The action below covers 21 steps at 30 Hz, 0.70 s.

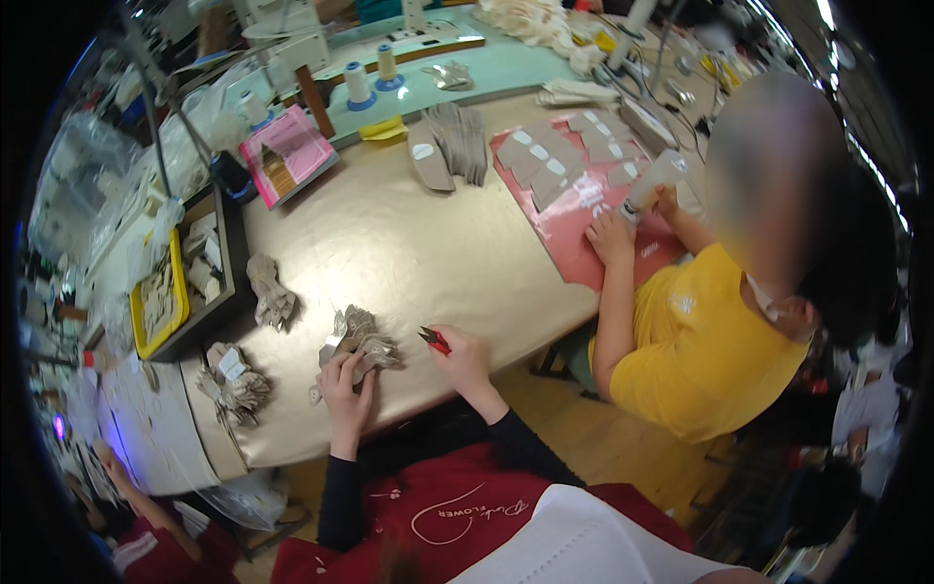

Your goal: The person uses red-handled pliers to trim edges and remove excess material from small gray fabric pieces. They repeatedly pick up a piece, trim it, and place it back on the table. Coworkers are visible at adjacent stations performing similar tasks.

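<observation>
My right hand point(465, 362) is closed around small red thread snips point(437, 340), their dark blades pointing left above the table. With my left hand point(345, 391) I grip the near edge of a bunch of grey-beige fabric pieces point(362, 337) lying on the table. The fingertips are partly hidden among the pieces. A small pale scrap point(314, 394) lies beside that hand. Further left is another bunched stack of grey-beige pieces point(233, 385), with a white label on top. A third bunch point(270, 292) sits beyond it.
A gold-toned sheet covers the table point(389, 234). A dark box point(229, 263) and a yellow tray point(178, 311) hold scraps at left. Thread cones point(358, 86) stand at the back. On my right, a person in yellow point(715, 341) holds a bottle point(654, 185) over a red board point(574, 248).
</observation>
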Motion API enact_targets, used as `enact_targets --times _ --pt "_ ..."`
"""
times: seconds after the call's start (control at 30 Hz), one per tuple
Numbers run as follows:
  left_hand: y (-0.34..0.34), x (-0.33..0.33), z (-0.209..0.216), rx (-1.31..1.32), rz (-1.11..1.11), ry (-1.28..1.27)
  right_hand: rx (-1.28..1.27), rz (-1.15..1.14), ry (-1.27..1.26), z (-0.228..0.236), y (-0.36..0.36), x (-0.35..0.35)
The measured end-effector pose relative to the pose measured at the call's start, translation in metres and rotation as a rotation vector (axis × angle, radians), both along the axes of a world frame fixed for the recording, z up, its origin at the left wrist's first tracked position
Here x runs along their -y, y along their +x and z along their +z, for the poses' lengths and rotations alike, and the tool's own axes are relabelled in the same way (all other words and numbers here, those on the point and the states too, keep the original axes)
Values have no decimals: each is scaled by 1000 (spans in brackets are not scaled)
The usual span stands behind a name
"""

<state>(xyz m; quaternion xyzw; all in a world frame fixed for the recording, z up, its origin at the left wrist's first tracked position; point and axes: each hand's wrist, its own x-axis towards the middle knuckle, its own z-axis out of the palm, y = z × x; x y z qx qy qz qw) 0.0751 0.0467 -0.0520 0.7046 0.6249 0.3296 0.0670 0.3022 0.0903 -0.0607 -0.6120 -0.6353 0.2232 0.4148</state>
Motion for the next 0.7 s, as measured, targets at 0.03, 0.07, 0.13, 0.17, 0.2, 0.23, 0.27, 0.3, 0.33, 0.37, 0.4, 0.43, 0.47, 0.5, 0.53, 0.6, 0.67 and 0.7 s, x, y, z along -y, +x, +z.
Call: enact_targets --times 0.03,0.07,0.13,0.17,0.2,0.23,0.27,0.3,0.33,0.37,0.4,0.43,0.47,0.5,0.53,0.6,0.67,0.7 --pt "0 0 1 -13 3 12 5 14 12 1 0 1" --pt "2 0 2 -1 2 13 5 31 28 2 0 1" --pt "2 1 4 1 1 25 -12 48 14 2 -1 2" --pt "3 1 5 -4 10 22 -12 47 10 2 0 2" --pt "4 1 5 4 16 15 -6 52 10 1 1 3" --pt "5 1 5 3 22 16 -4 48 7 -1 2 4" --pt "5 0 6 -11 27 21 -5 42 -8 -3 2 4" --pt "6 1 6 -12 27 27 12 42 27 -4 3 4" --pt "6 1 7 3 24 31 21 37 40 -6 3 3" --pt "6 1 7 2 20 30 22 26 49 -7 2 5" --pt "6 1 8 -11 15 43 28 8 31 -8 0 8" --pt "5 1 8 -16 16 40 33 -11 20 -9 -1 9" --pt "5 1 8 -17 6 32 24 -24 35 -9 -1 6" --pt "4 2 8 -7 -4 37 23 -40 39 -9 -2 7" --pt "4 1 7 -10 -6 48 6 -56 58 -9 -3 7" --pt "3 2 6 5 -11 32 -13 -71 87 -8 -4 7" --pt "3 1 6 6 -22 54 -33 -80 125 -7 -5 6" --pt "3 0 5 18 -32 54 0 -98 91 -6 -5 5"
